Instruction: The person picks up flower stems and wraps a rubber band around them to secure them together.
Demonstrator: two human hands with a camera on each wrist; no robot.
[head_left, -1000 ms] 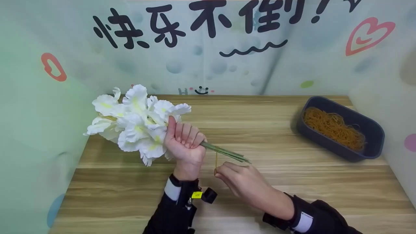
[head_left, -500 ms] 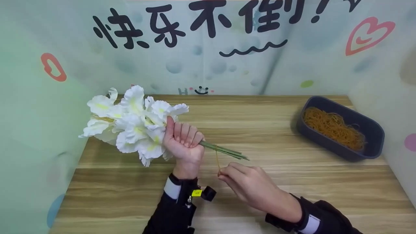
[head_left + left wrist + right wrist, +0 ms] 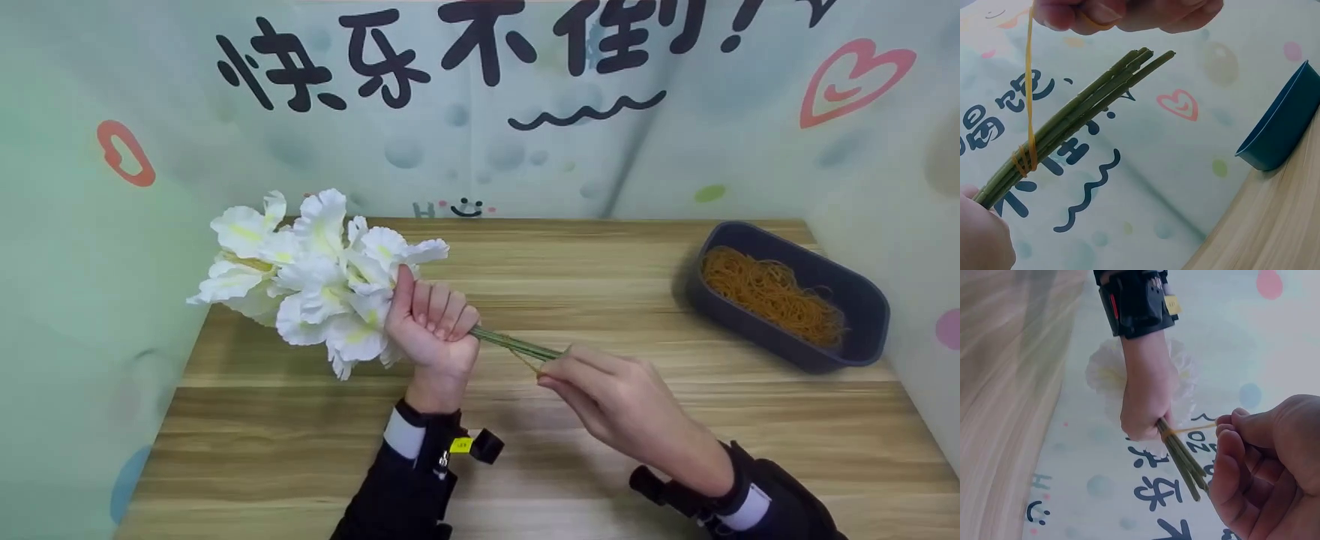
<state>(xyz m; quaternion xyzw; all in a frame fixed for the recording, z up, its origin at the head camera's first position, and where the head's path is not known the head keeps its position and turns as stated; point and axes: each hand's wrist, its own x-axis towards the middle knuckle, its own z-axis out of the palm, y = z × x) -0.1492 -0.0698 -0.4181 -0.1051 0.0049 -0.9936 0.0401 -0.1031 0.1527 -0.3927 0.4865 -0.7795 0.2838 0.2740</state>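
My left hand (image 3: 435, 326) grips the green stems (image 3: 517, 343) of a bunch of white artificial flowers (image 3: 322, 281), with the blooms to its left and the stem ends to its right. A yellow rubber band (image 3: 1030, 95) is looped several times round the stems just past that hand, and one length of it is stretched away. My right hand (image 3: 630, 405) pinches this stretched length between thumb and fingertips, close to the stem ends. In the right wrist view the band (image 3: 1193, 429) runs taut from the stems to the pinching fingers (image 3: 1230, 423).
A dark blue bin (image 3: 855, 330) holding a heap of yellow rubber bands (image 3: 772, 300) stands at the back right of the wooden table (image 3: 262, 450). Printed walls (image 3: 465, 172) enclose the table at the back and both sides.
My right hand has moved right and a little up, from below the stems to their ends, drawing the stretched band along at a slant. The left hand and flowers have shifted only slightly.
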